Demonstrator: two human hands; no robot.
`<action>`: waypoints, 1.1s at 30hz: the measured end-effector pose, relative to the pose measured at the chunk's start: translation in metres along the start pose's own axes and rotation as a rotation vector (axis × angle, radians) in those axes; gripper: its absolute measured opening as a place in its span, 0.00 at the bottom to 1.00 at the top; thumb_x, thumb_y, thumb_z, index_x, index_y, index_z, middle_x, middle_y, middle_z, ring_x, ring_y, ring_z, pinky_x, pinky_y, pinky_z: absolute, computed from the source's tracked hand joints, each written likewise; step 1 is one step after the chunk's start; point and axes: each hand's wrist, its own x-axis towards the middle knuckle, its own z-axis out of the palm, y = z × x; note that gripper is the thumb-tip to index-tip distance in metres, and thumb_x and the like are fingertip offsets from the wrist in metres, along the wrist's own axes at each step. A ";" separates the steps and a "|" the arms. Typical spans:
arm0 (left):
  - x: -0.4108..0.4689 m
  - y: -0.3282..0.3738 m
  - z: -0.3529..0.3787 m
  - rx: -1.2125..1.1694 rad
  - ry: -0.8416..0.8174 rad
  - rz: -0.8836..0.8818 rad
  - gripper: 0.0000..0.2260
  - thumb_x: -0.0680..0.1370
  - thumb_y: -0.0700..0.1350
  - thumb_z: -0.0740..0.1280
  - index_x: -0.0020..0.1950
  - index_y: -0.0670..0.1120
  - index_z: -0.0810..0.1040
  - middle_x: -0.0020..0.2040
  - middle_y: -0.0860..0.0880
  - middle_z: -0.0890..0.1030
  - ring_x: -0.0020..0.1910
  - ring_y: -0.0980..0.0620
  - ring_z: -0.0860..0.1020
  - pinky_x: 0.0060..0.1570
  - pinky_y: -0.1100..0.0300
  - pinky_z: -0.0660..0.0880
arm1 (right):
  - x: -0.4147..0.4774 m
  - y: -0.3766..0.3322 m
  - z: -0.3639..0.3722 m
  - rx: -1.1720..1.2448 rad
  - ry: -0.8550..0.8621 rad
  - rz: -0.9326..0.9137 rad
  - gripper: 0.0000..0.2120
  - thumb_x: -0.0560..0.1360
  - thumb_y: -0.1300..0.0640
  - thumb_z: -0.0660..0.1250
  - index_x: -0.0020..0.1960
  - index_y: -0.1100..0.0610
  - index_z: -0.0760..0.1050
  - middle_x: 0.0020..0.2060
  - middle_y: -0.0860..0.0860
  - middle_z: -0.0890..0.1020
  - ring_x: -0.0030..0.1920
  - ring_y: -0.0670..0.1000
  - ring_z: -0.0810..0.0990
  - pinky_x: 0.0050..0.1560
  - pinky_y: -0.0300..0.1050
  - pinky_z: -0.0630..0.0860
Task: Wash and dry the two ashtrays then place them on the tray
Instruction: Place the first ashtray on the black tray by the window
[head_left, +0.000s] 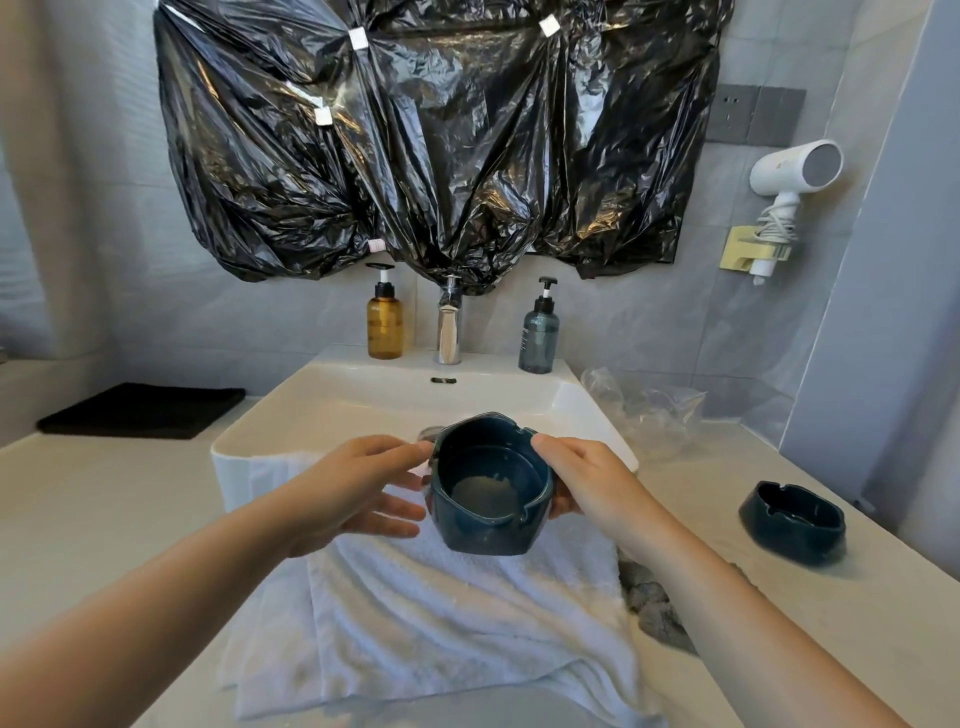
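I judge work about half done: the dark blue ceramic ashtray (491, 499), gripped by my curled right fingers (563, 505) and touched by my straight left fingers (400, 452), hangs over the white terry towel (441, 623), while the second dark blue ashtray (792, 522) sits on the tabletop (727, 597) well right of my fingers, neither yet on a tray.

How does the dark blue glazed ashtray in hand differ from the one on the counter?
The held dark blue ashtray is tilted above the white towel in the right hand; the counter ashtray sits flat, untouched. The held one's floor shows a pale patch; the other's looks dark. Both share notched rims.
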 end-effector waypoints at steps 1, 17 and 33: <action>-0.002 -0.001 0.001 -0.056 -0.054 -0.021 0.20 0.76 0.55 0.66 0.64 0.46 0.76 0.59 0.40 0.80 0.50 0.40 0.83 0.53 0.44 0.80 | -0.001 -0.001 -0.001 -0.001 -0.011 -0.011 0.20 0.82 0.51 0.57 0.45 0.63 0.80 0.33 0.52 0.80 0.34 0.47 0.79 0.36 0.38 0.79; -0.090 -0.047 -0.042 -0.167 0.312 -0.028 0.10 0.80 0.43 0.63 0.55 0.40 0.79 0.51 0.34 0.80 0.39 0.40 0.83 0.43 0.47 0.83 | 0.013 -0.034 0.082 -0.091 -0.286 -0.111 0.25 0.80 0.42 0.57 0.51 0.64 0.80 0.43 0.59 0.84 0.39 0.51 0.81 0.47 0.48 0.81; -0.073 -0.120 -0.267 -0.386 0.876 -0.097 0.09 0.79 0.42 0.64 0.54 0.37 0.77 0.45 0.35 0.81 0.40 0.40 0.82 0.35 0.50 0.83 | 0.127 -0.085 0.251 -0.549 -0.247 -0.553 0.09 0.76 0.51 0.64 0.44 0.55 0.80 0.40 0.49 0.81 0.43 0.49 0.77 0.47 0.50 0.76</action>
